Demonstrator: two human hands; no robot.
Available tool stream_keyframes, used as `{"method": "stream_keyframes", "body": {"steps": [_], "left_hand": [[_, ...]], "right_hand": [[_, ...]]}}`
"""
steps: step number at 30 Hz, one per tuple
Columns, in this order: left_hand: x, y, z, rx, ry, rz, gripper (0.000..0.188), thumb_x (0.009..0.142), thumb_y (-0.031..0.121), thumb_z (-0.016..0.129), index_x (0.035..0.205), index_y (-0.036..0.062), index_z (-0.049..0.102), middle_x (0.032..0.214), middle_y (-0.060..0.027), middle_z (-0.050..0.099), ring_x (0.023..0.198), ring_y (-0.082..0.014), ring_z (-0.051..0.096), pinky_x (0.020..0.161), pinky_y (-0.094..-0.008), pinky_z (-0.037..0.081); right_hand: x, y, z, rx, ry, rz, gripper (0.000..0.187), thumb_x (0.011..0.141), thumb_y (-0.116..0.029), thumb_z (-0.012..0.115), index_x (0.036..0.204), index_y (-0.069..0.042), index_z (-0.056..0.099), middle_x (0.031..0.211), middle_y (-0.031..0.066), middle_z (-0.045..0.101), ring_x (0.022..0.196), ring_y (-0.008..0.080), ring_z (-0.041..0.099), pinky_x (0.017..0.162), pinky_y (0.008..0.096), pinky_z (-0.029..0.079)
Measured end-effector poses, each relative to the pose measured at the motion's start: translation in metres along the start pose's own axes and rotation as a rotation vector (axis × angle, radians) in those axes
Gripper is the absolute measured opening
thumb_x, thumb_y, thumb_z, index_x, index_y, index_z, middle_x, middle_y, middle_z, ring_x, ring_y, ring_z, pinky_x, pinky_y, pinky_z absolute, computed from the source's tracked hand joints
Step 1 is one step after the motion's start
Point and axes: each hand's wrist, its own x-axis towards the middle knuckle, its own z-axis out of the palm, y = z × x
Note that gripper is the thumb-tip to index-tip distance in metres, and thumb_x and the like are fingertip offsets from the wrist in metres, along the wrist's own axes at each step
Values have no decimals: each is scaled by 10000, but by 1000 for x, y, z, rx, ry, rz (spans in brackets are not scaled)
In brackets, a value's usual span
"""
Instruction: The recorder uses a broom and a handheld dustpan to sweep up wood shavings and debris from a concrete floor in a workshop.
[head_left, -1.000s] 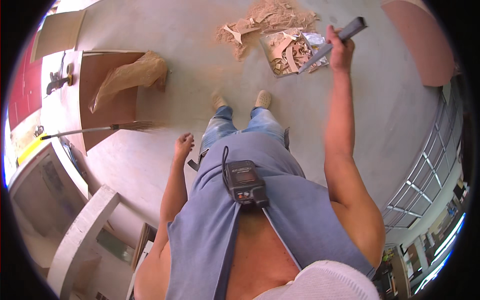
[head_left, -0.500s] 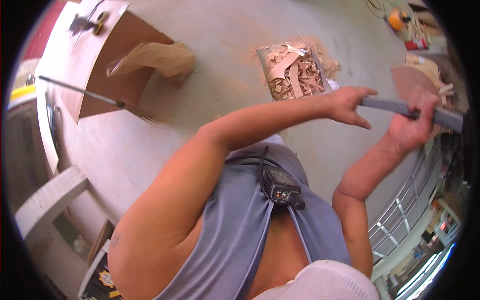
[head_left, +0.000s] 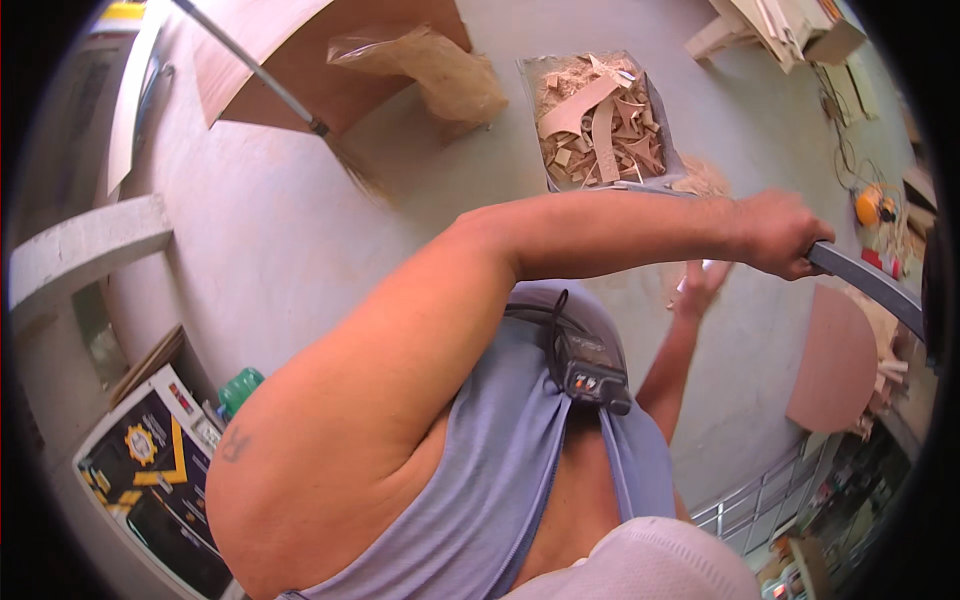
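My left arm reaches across my body to the right. My left hand (head_left: pixel 780 235) is closed around the end of a grey bar (head_left: pixel 872 284), which runs out toward the right rim. What the bar belongs to is out of sight. Below my left forearm, my right hand (head_left: pixel 704 286) is raised with its fingers apart, partly hidden and a little blurred. Something white shows beside its fingers, too unclear to name. Beyond my forearm lies a shallow grey container (head_left: pixel 541 160) heaped with wood offcuts (head_left: pixel 602 125) and shavings.
A curved brown panel (head_left: pixel 275 95) stands at the far left, with a crumpled plastic sheet (head_left: pixel 440 75) and a broom (head_left: pixel 318 126). At right lie a rounded board (head_left: pixel 830 365) and an orange object (head_left: pixel 875 205) among cables. A wooden stand (head_left: pixel 770 35) is at far right.
My left hand has moved right and closed on the grey bar. My right hand has let go of the bar and dropped toward my body. The view has turned rightward.
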Motion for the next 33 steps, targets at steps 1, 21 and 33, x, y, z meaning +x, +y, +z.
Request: {"method": "stream_keyframes", "body": {"steps": [1, 21, 33], "left_hand": [[6, 5, -4, 20, 20, 8, 197, 727, 281, 676, 705, 104, 593, 566, -110, 572, 565, -338, 582, 522, -431, 465], [-179, -197, -425, 1031, 224, -1157, 684, 699, 566, 650, 1143, 54, 560, 1177, -148, 546, 1128, -270, 499, 935, -376, 415], [-269, -336, -445, 870, 205, -1676, 372, 753, 358, 612, 1009, 94, 662, 1090, -123, 623, 1030, -277, 584, 867, -383, 465]], "right_hand": [[9, 22, 13, 96, 0, 74, 654, 775, -217, 656, 1306, 4, 343, 1295, 131, 407, 1196, 219, 390, 1014, 341, 281], [119, -53, 95, 461, 19, 74, 339, 814, -167, 587, 575, -125, 350, 549, -33, 282, 493, 71, 283, 470, 233, 204], [138, -92, 109, 392, -49, 53, 396, 813, -251, 571, 542, -124, 313, 551, -21, 267, 512, 84, 284, 485, 240, 201]]}}
